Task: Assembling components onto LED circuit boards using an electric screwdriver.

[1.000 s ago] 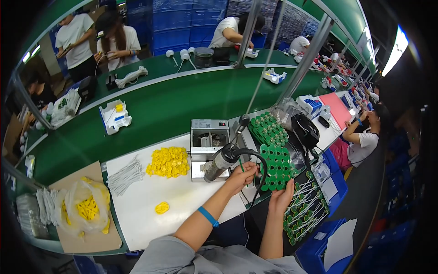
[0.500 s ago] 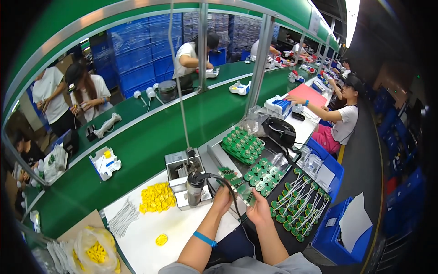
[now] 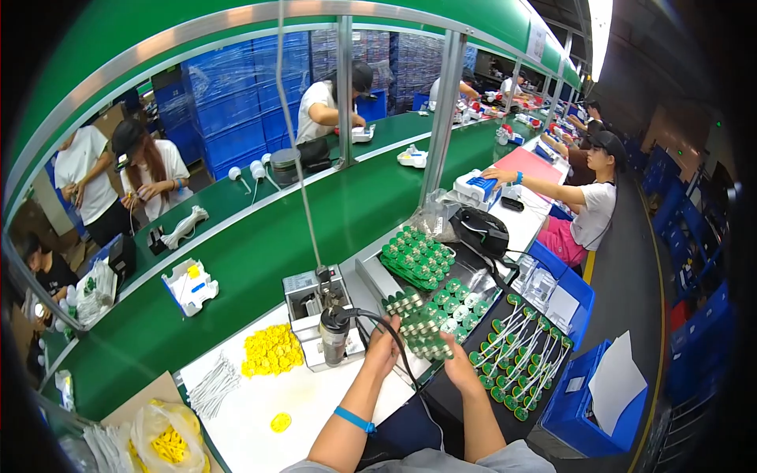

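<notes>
Both my hands hold a panel of green round circuit boards (image 3: 426,337), tilted with its component side showing. My left hand (image 3: 383,348) grips the panel's left edge, with a black cable passing in front of it. At the near right edge, the fingers of my right hand (image 3: 459,367) close on the same panel. Just left of my left hand stands a grey metal machine (image 3: 308,303) with a dark-topped cylinder (image 3: 334,337). Beyond the panel lies a stack of similar green panels (image 3: 416,257), with loose round boards (image 3: 460,306) beside it.
Yellow discs (image 3: 272,350), white wires (image 3: 213,390) and a single yellow disc (image 3: 281,422) lie on the white tabletop at left. Wired green boards (image 3: 520,355) cover a black mat at right, near a blue bin (image 3: 565,419). A green conveyor (image 3: 244,272) carries a white housing (image 3: 190,288). Co-workers sit beyond.
The panel has turned in my hands, so more of its face with components shows now. The white housing on the conveyor has shifted slightly right.
</notes>
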Demonstrator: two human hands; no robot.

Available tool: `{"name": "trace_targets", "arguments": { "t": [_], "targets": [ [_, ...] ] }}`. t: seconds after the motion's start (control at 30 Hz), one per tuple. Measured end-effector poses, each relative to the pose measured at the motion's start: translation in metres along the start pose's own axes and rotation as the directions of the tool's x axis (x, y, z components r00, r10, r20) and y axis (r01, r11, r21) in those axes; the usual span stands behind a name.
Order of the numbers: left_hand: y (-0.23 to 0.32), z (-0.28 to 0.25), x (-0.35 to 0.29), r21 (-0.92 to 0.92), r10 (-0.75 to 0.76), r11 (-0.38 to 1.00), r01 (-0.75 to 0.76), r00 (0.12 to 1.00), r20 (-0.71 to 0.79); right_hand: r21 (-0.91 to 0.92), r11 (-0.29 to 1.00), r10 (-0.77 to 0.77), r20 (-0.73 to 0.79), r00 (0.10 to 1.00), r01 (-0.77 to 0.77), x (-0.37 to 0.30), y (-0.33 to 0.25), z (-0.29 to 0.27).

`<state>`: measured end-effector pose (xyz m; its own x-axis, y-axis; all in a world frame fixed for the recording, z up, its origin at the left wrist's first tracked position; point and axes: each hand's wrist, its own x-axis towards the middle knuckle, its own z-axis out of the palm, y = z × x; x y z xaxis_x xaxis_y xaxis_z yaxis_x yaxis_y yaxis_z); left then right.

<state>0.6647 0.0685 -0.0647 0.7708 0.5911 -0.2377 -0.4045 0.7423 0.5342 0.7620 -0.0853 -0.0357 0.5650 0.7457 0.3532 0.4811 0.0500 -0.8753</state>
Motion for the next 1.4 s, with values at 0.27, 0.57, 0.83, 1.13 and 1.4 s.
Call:
{"name": "trace_targets", "arguments": {
  "t": [0.27, 0.57, 0.83, 1.13, 1.4],
  "targets": [
    [0.005, -0.013, 0.002, -0.044, -0.041, 0.998, 0.044, 0.997, 0.064, 0.45, 0.882, 0.128, 0.063, 0.99, -0.142, -0.003, -0.006, 0.029],
    [0.005, -0.045, 0.007, -0.078, 0.028, 0.997, -0.021, 0.995, 0.096, 0.167, 0.98, -0.054, -0.315, 0.948, 0.111, 0.089, -0.008, 0.091],
    [0.003, -0.067, -0.003, -0.067, 0.12, 0.991, -0.115, 0.989, 0.081, -0.299, 0.953, -0.124, -0.222, 0.967, 0.053, 0.097, -0.035, 0.123],
    [0.021, -0.074, -0.013, -0.087, 0.123, 0.99, -0.114, 0.987, 0.107, -0.41, 0.909, -0.159, -0.178, 0.971, 0.074, 0.095, -0.009, 0.145],
    [0.017, -0.071, -0.014, -0.043, 0.006, 0.999, -0.002, 0.996, 0.09, 0.01, 1.0, 0.024, -0.294, 0.955, -0.022, 0.098, -0.006, 0.141]
  ]
}}
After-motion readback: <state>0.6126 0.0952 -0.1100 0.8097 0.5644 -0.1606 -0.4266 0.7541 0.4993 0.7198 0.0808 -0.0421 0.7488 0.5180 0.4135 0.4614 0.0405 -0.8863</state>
